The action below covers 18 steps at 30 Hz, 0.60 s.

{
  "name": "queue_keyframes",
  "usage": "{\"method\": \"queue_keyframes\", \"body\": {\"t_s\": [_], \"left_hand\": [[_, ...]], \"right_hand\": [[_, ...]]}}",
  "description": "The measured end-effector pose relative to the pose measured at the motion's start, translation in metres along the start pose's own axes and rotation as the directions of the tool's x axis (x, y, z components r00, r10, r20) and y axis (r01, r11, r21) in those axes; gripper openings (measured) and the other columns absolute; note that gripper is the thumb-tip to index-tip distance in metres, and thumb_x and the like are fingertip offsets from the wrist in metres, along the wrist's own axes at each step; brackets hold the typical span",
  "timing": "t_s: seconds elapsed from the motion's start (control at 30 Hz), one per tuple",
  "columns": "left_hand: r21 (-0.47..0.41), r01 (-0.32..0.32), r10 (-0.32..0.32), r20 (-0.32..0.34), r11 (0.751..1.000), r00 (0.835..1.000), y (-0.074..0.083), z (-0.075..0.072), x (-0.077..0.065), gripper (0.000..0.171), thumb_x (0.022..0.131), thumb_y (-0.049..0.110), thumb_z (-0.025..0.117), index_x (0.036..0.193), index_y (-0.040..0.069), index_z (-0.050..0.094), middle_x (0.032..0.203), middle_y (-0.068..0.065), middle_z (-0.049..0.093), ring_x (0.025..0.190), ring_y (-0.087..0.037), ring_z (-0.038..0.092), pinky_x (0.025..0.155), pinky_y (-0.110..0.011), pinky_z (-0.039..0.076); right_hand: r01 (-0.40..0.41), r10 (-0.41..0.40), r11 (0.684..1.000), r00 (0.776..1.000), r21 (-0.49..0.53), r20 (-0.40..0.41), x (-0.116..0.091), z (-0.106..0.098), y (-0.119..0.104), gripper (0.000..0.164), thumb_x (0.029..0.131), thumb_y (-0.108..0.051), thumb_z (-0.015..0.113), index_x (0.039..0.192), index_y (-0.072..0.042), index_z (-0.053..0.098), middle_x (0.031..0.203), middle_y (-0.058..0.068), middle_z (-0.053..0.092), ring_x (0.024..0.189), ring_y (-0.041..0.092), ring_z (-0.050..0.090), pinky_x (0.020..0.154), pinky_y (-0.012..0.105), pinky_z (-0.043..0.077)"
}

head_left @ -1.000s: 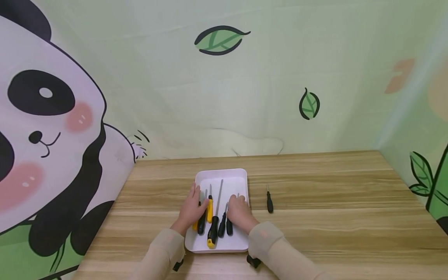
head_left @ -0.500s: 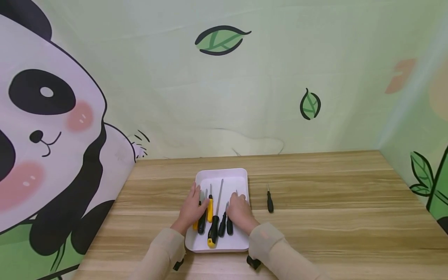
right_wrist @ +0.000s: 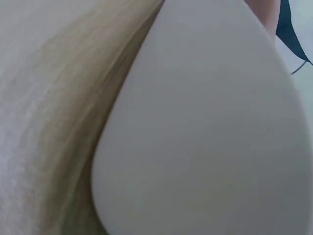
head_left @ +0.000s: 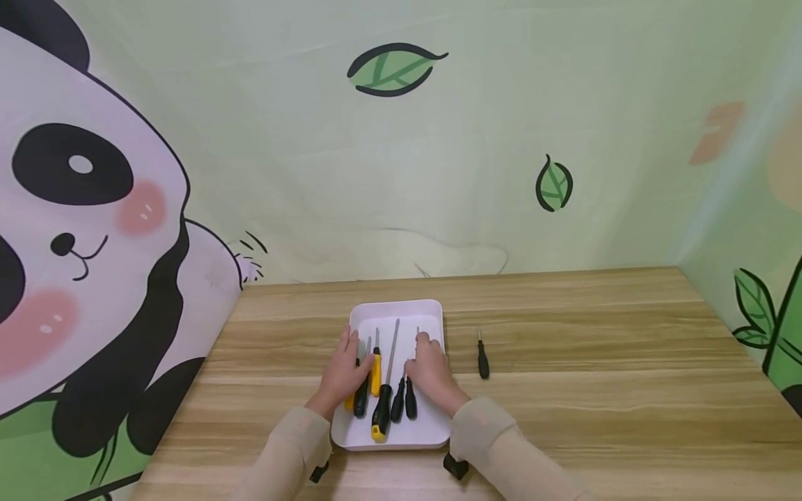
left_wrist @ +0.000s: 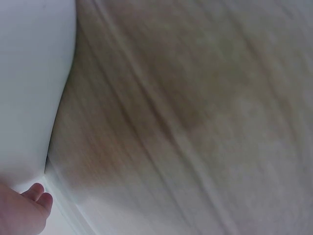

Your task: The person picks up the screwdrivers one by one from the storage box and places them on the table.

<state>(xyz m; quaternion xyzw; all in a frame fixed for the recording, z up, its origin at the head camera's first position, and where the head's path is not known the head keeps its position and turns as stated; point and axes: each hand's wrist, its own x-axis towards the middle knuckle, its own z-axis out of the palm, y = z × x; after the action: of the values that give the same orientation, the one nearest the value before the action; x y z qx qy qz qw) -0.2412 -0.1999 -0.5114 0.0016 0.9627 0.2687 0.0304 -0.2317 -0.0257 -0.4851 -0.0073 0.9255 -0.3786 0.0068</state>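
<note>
A white tray [head_left: 357, 435] holds several screwdrivers. My left hand [head_left: 341, 376] rests on its left side, fingers straight, thumb reaching over the handles. Below that thumb lie a black-handled screwdriver [head_left: 360, 398] and a yellow-handled one [head_left: 376, 376]. A long black-and-yellow screwdriver [head_left: 381, 414] lies mid-tray, beside two small black screwdrivers [head_left: 397, 403]. My right hand [head_left: 434, 372], fingers curled, holds a screwdriver inside the tray's right side; only its thin shaft [head_left: 418, 330] shows past the fingers. Both wrist views mostly show the tray's outer wall [left_wrist: 29, 88].
Another small black screwdriver [head_left: 483, 362] lies on the wooden table [head_left: 595, 376], right of the tray. A green printed backdrop [head_left: 301, 174] with a panda stands behind the table and on its left.
My right hand has shifted slightly forward in the tray, and the shaft past its fingers has moved forward and left with it. My left hand keeps its place.
</note>
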Motion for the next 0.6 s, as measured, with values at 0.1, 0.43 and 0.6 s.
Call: {"method": "queue_keyframes", "body": {"t_s": [0.1, 0.43, 0.6], "left_hand": [[-0.003, 0.0, 0.0, 0.001, 1.0, 1.0, 0.0, 0.0, 0.0, 0.069, 0.087, 0.039, 0.048, 0.141, 0.005, 0.019, 0.15, -0.01, 0.003, 0.133, -0.032, 0.022, 0.105, -0.047, 0.025], [0.001, 0.005, -0.005, 0.003, 1.0, 1.0, 0.001, 0.001, -0.002, 0.07, 0.087, 0.04, 0.048, 0.141, 0.006, 0.019, 0.15, -0.009, 0.004, 0.133, -0.031, 0.022, 0.105, -0.047, 0.025], [0.003, 0.004, -0.004, 0.0, 1.0, 1.0, 0.0, 0.0, -0.001, 0.07, 0.087, 0.039, 0.048, 0.141, 0.006, 0.018, 0.15, -0.009, 0.004, 0.133, -0.032, 0.022, 0.105, -0.047, 0.026]], "right_hand": [[0.006, -0.005, 0.998, 1.0, 0.056, -0.011, 0.001, -0.004, 0.001, 0.048, 0.071, -0.005, 0.059, 0.117, 0.002, 0.047, 0.099, 0.021, 0.055, 0.079, 0.027, 0.053, 0.071, 0.038, 0.049], [0.019, -0.019, 0.983, 1.0, 0.185, -0.005, 0.006, -0.011, 0.006, 0.048, 0.071, -0.005, 0.06, 0.116, 0.003, 0.047, 0.077, 0.01, 0.055, 0.064, 0.018, 0.049, 0.054, 0.026, 0.044], [0.018, -0.02, 0.973, 1.0, 0.231, 0.004, 0.005, -0.018, 0.006, 0.046, 0.072, -0.003, 0.058, 0.116, 0.002, 0.048, 0.068, 0.007, 0.053, 0.056, 0.014, 0.046, 0.048, 0.022, 0.04]]}}
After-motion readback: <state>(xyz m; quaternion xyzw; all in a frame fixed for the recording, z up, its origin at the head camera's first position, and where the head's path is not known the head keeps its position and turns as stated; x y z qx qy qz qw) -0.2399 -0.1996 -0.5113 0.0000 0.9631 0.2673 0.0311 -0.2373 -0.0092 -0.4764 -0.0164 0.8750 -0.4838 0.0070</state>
